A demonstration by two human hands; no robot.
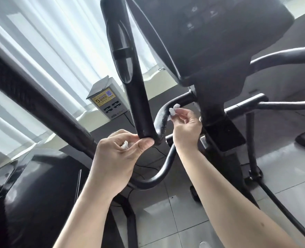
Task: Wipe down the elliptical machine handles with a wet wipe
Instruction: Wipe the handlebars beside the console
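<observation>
Two bare hands are busy at the black elliptical machine [210, 51], low down under its console. The left hand [119, 154] has its thumb and forefinger curled in a pinch round the bottom bend of the upright handle [128, 77], and a small white scrap of wipe [124, 145] sits tucked in the crook between them. Its other fingers are folded behind, and I cannot tell how they lie.

The right hand [185, 127] reaches further in. Its thumb and first fingers pinch a crumpled white wet wipe [174, 110], which touches the top of the curved handlebar [159, 117] just beside where that bar joins the centre post. The remaining fingers are loosely curled below the pinch. The handlebar's covering looks worn and flaky along the bend.

Behind the handles a grey power-bank rental box [107, 102] with a yellow label stands on the windowsill, a dark cable [128, 119] running down from it. White curtains [40, 42] hang across the bright window. Grey floor tiles [184, 221] show below the forearms, and a second dark machine [31, 185] stands close by on the left.
</observation>
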